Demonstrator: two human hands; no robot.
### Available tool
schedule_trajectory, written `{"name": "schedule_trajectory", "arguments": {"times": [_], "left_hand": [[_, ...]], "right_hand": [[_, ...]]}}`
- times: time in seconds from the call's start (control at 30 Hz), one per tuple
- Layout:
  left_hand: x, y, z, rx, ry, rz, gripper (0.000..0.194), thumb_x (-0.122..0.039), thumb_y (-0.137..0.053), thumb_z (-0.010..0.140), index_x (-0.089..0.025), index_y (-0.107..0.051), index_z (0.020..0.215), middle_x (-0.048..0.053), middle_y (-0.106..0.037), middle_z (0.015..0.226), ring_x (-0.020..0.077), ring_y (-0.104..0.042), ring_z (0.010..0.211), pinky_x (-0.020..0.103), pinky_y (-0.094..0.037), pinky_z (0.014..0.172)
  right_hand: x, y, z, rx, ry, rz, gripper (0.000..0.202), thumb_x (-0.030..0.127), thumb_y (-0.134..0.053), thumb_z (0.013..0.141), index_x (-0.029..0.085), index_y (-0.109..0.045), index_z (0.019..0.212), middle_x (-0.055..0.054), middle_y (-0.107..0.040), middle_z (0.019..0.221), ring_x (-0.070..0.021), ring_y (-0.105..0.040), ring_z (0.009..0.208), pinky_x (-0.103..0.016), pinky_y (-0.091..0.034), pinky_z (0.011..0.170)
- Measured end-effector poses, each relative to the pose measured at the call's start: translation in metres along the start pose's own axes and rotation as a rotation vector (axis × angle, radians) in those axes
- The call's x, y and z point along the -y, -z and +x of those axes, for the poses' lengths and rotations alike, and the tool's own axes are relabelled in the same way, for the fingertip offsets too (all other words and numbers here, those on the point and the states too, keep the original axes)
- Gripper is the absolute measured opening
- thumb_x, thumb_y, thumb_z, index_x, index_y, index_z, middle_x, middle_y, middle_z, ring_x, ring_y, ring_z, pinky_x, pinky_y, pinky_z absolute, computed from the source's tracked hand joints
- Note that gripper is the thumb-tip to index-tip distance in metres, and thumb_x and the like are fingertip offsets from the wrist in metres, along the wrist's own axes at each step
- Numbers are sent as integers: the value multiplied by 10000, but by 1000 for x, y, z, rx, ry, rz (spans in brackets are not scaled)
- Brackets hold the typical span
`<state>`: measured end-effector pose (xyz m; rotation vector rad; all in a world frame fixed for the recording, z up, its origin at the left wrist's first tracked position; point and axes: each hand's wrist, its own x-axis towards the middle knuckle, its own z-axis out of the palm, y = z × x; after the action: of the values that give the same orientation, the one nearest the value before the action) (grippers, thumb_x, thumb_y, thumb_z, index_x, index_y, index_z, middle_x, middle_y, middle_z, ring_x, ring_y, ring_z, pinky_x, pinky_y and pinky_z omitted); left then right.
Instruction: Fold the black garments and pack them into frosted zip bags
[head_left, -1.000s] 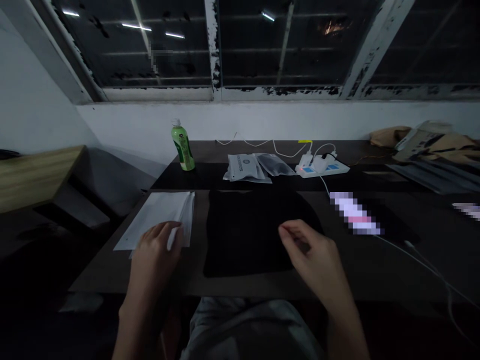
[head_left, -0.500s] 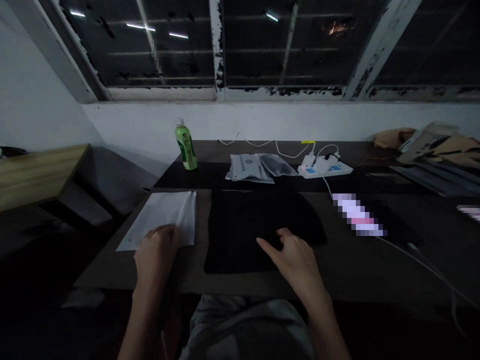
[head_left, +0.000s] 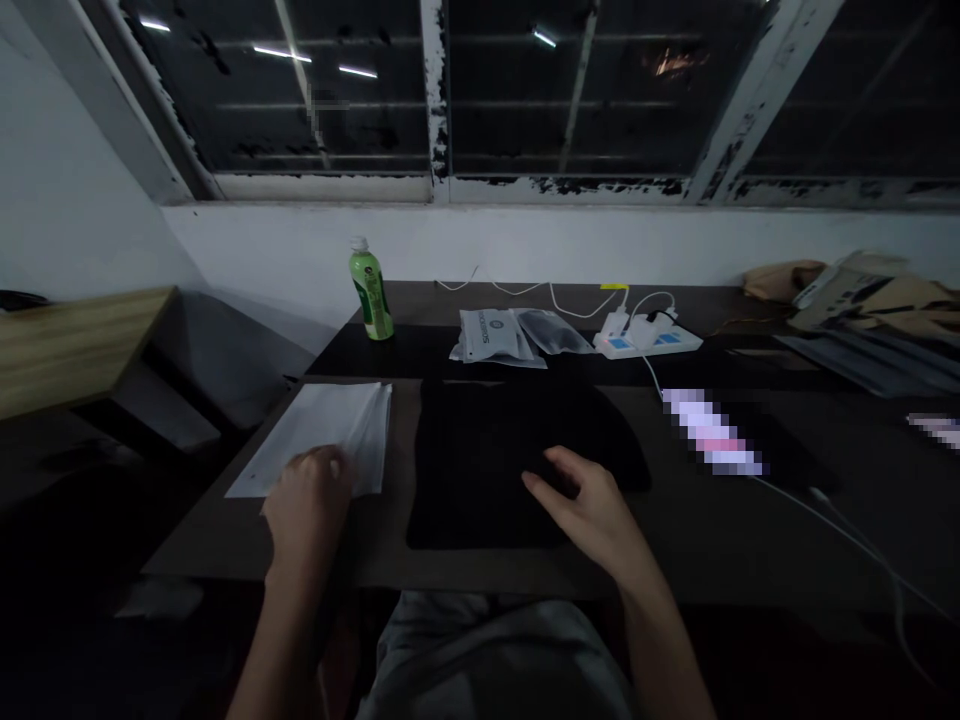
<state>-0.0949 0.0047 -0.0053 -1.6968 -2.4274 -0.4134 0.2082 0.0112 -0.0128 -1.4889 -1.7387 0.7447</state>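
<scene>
On the left of the desk lies a flat white translucent bag [head_left: 307, 425]. My left hand [head_left: 309, 495] is at its near edge with the fingers curled closed; whether they pinch the bag is hidden. A folded black cloth-like item [head_left: 480, 470] lies flat in front of me, its details lost in the dark. Over its right part is my right hand [head_left: 589, 505], thumb and forefinger apart, nothing between them.
Behind are a green bottle [head_left: 371, 295], small plastic bags [head_left: 495, 337] and a white power strip [head_left: 652, 345] with cables. To the right are a blurred-out lit phone [head_left: 712, 435], crumpled brown packaging [head_left: 862, 295] and flat plastic sleeves [head_left: 877, 365].
My right hand has shifted slightly, its forefinger a little farther forward and left. My left hand and the white bag have moved slightly left.
</scene>
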Motion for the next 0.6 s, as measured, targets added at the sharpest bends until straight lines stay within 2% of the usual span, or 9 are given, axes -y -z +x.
{"name": "schedule_trajectory", "arguments": {"times": [0.1, 0.17, 0.23, 0.33, 0.43, 0.53, 0.6], "left_hand": [[-8, 11, 7, -105, 77, -46, 295, -322, -521, 888, -184, -750, 1012, 145, -751, 955, 328, -699, 851, 363, -492, 648], [-16, 19, 11, -203, 119, -86, 262, -320, -543, 886, -210, -742, 1015, 104, -758, 910, 307, -708, 836, 357, -499, 674], [-28, 26, 13, -329, 90, -153, 218, -294, -559, 889, -213, -722, 1009, 70, -762, 892, 280, -722, 834, 336, -500, 695], [-51, 31, 13, -468, -44, -278, 181, -239, -562, 904, -193, -669, 1043, 47, -763, 915, 237, -734, 825, 304, -507, 714], [-76, 29, 11, -418, -307, -337, 167, -180, -521, 932, -192, -661, 1023, 50, -751, 1041, 216, -730, 880, 294, -530, 757], [-95, 18, 10, -253, -597, -332, 253, -95, -480, 922, -188, -687, 1037, 60, -710, 1202, 233, -712, 997, 311, -564, 795], [-102, 9, 10, -127, -714, -326, 324, -50, -465, 904, -171, -682, 1110, 74, -700, 1231, 244, -709, 1022, 333, -586, 806]], "right_hand": [[-5, 14, -2, 87, 18, 121, 270, 471, -628, 859, 219, -688, 936, -21, -714, 900, -217, -678, 859, -305, -519, 731], [-10, 20, -4, 135, -9, 113, 303, 493, -614, 870, 227, -698, 989, -29, -726, 950, -230, -687, 906, -325, -533, 768], [-16, 21, -6, 155, -38, 21, 353, 502, -614, 867, 228, -693, 1075, -62, -723, 1082, -266, -670, 1038, -383, -525, 884], [-20, 16, -7, 168, -61, -135, 449, 493, -632, 850, 209, -662, 1197, -119, -657, 1279, -317, -585, 1222, -472, -450, 1034], [-17, 14, -7, 205, 15, -164, 377, 424, -598, 890, 210, -667, 1192, -122, -661, 1253, -302, -594, 1204, -473, -456, 1029], [-7, 26, -6, 241, 128, -136, 261, 361, -599, 906, 231, -691, 1113, -93, -671, 1171, -261, -627, 1113, -427, -499, 960], [0, 40, -5, 315, 208, -88, 205, 328, -619, 904, 233, -692, 1069, -77, -661, 1135, -231, -636, 1057, -384, -511, 922]]}}
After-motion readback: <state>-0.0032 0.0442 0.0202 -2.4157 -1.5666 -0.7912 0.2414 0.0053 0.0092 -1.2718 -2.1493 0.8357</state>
